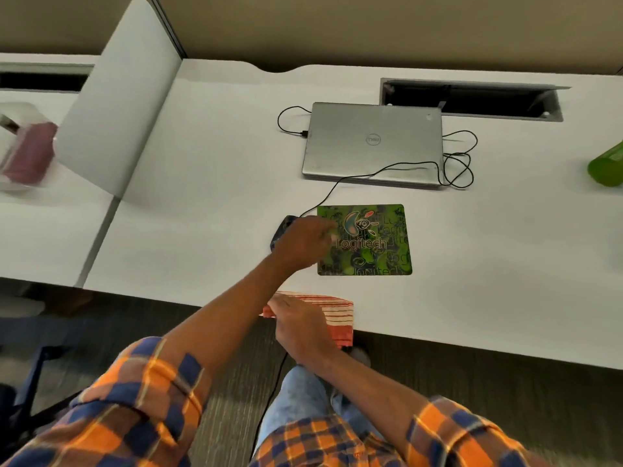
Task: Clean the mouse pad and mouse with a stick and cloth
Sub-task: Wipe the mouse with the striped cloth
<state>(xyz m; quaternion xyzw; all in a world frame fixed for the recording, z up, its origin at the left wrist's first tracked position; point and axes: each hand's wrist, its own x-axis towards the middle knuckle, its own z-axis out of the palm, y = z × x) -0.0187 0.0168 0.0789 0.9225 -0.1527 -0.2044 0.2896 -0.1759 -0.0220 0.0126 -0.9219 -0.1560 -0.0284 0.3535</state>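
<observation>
- At centre frame, we find the left hand (303, 242) over the mouse (281, 230), which sits on the desk (209, 170) just beside the pad's left edge.
- Motion blur smears this hand; we cannot tell whether its fingers grasp the mouse or only hover above it.
- Lower centre, the right hand (298, 326) rests on the cloth (338, 310) at the desk's near edge. Its fingers look laid out fairly straight, pressing rather than clenching.
- The cloth is folded, with part hanging over the edge beneath the palm.
- The pad (371, 242) lies flat and bare right of the mouse, below the closed laptop (372, 143).
- Step in hand, in our judgement: clearing the mouse off to the side and readying the cloth, with wiping not yet begun.
- Next move, as we judge it, calls for a firm grasp on the cloth, carrying it up to the pad, and steadying the pad against sliding.
- The cable (354, 176) runs from the mouse toward the laptop; it could drag across the pad.
- No stick is visible anywhere in frame.
- Most of the mouse is hidden under the left hand; its buttons cannot be made out.
- A green bottle (606, 165) is cut off at the right edge.
</observation>
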